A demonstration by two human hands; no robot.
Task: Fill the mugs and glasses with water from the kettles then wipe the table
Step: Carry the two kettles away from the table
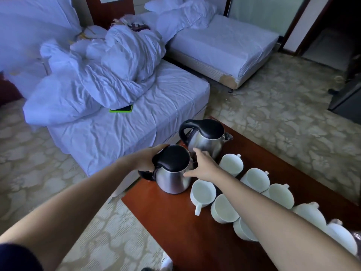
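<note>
– At the table's (175, 231) far left end, what worries you most?

– Crowding. The near kettle (173, 173) stands right by the edge, its black handle hanging out past it. The far kettle (205, 137) is just behind, almost touching. A careless lift could clip the far one, or a slip could send the near one off onto the carpet (97, 222).

– And the mugs (203, 192)?

– White, packed rim to rim in two rows just beside the near kettle (they look empty, so I judge pouring has not begun). The right forearm passes low over them, and a dropped elbow could knock one into its neighbours. A spout swung fast over such tight rims would also splash the wood, which means more to wipe later.

– How is the kettle held?

– The left hand (148, 159) grips the handle, fingers curled over its top and thumb lower down on it.

– The right hand (205, 167)?

– Spread wide, holding nothing. Its thumb lies against the near kettle's steel side, steadying it, I think. The forefinger reaches toward the far kettle's base; whether it touches, I cannot tell.

– Any danger there?

– If the water is hot, bare skin on steel could make the hand flinch and jolt the pour. Nothing shows how warm or how full the kettle is.
</note>
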